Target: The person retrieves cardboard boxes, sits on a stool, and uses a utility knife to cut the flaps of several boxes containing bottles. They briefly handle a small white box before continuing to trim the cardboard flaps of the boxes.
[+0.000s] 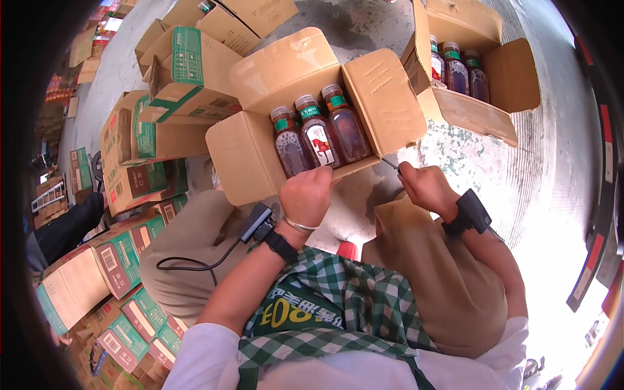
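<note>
Straight ahead of me stands an open cardboard box with its flaps folded out. Inside are several dark drink bottles with green-banded caps, among them a bottle with a white label and red picture. My left hand is closed at the box's near edge, its fingers gripping the cardboard below the bottles. In my closed right hand is a thin dark tool, like a slim cutter. Its tip points at the box's near right corner.
Another open box of bottles stands at the upper right. Stacked cartons crowd the left side, with more green-and-brown cartons lower down. A dark-clothed limb of another person shows at the far left.
</note>
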Demonstrator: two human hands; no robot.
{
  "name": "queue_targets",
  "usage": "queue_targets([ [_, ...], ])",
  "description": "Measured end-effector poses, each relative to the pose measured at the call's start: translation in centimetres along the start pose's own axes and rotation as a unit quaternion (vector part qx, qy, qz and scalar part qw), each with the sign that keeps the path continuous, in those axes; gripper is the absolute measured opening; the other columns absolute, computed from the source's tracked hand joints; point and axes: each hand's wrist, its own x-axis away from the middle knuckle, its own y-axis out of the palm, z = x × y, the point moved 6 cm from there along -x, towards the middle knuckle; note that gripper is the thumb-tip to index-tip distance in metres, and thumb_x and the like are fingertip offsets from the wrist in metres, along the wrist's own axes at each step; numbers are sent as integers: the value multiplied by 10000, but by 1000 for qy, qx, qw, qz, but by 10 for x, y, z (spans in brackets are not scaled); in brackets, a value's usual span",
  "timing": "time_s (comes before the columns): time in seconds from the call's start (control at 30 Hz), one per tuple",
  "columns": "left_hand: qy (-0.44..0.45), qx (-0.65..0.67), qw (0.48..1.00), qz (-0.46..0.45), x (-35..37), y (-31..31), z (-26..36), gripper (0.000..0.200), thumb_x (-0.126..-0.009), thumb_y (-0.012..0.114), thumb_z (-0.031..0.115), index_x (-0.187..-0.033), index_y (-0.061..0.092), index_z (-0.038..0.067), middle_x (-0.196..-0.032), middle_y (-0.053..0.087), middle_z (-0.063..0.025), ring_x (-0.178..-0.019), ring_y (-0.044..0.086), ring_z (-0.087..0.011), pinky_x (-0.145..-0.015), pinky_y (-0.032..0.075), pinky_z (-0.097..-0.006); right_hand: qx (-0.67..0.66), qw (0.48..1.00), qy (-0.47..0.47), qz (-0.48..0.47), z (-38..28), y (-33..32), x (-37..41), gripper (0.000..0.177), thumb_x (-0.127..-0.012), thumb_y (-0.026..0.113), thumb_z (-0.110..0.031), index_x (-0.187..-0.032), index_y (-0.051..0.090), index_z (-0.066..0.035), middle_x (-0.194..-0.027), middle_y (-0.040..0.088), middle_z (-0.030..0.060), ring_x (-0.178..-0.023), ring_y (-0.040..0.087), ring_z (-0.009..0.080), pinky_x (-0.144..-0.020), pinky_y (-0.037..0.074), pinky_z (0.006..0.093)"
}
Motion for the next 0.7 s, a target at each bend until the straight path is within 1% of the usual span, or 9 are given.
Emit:
queue_targets([
  [0.17, -4, -11, 1000, -16, 1, 3, 1, 200, -754, 688, 173, -931, 654, 87, -788, 670, -62, -692, 647, -236, -593, 499, -352, 22, 1000, 11, -20, 15, 8, 12, 124, -882, 532, -128, -829, 453, -50, -555, 553, 148, -523, 565, 377, -467, 444, 438],
  [0.23, 11, -4, 1000, -4, 9, 5, 5, 276, -775, 574, 143, -1032, 630, 59, -938, 688, -86, -844, 668, -257, -703, 525, -358, 21, 999, 23, -19, 16, 14, 13, 126, -881, 529, -128, -813, 460, -47, -566, 562, 148, -529, 571, 375, -473, 446, 443],
  [0.4, 67, 1, 998, -3, 43, -4, 24, 453, -769, 552, 104, -1216, 566, 28, -1179, 608, -186, -1109, 589, -334, -872, 503, -395, 42, 994, 74, -72, 42, 32, 41, 112, -915, 507, -148, -877, 491, -44, -601, 558, 200, -585, 577, 406, -510, 441, 476],
  [0.47, 100, 139, 984, -38, 62, -22, 37, 436, -770, 543, 82, -1203, 574, 43, -1228, 586, -182, -1126, 580, -329, -890, 488, -432, 1, 992, 116, 46, 55, 23, 59, 134, -954, 484, -170, -907, 490, -44, -560, 543, 142, -492, 560, 319, -466, 423, 417],
  [0.53, 112, 336, 920, -166, 112, -8, 36, 407, -786, 529, 52, -1191, 575, 47, -1254, 560, -197, -1134, 552, -375, -925, 450, -480, -194, 929, 296, 113, 82, 18, 71, 159, -990, 463, -206, -932, 483, -60, -544, 489, 25, -457, 484, 146, -432, 389, 322],
  [0.57, -62, 374, 874, -306, 121, 30, 17, 424, -799, 556, 68, -1223, 553, 56, -1266, 550, -182, -1140, 539, -371, -947, 442, -477, -349, 868, 324, 141, 86, 19, 70, 173, -1004, 456, -231, -931, 478, -76, -596, 446, -39, -509, 409, 47, -436, 359, 252],
  [0.6, -246, 366, 801, -405, 138, 62, -3, 446, -811, 583, 85, -1255, 532, 65, -1278, 539, -167, -1146, 527, -368, -969, 434, -474, -384, 847, 329, 164, 85, 14, 66, 181, -1004, 453, -233, -919, 482, -76, -608, 472, -21, -525, 454, 57, -450, 377, 249],
  [0.63, -371, 440, 723, -382, 136, 82, -24, 446, -815, 586, 86, -1257, 528, 65, -1278, 538, -161, -1148, 526, -360, -972, 434, -472, -378, 845, 340, 164, 87, 16, 67, 187, -1004, 454, -238, -920, 481, -73, -627, 498, -8, -531, 474, 67, -459, 387, 246],
  [0.7, -474, 643, 549, -244, 117, 109, -48, 447, -822, 592, 89, -1262, 519, 67, -1279, 537, -151, -1151, 525, -344, -976, 435, -468, -377, 841, 340, 186, 94, 21, 68, 185, -1000, 460, -224, -916, 478, -61, -647, 543, 20, -555, 528, 96, -482, 412, 255],
])
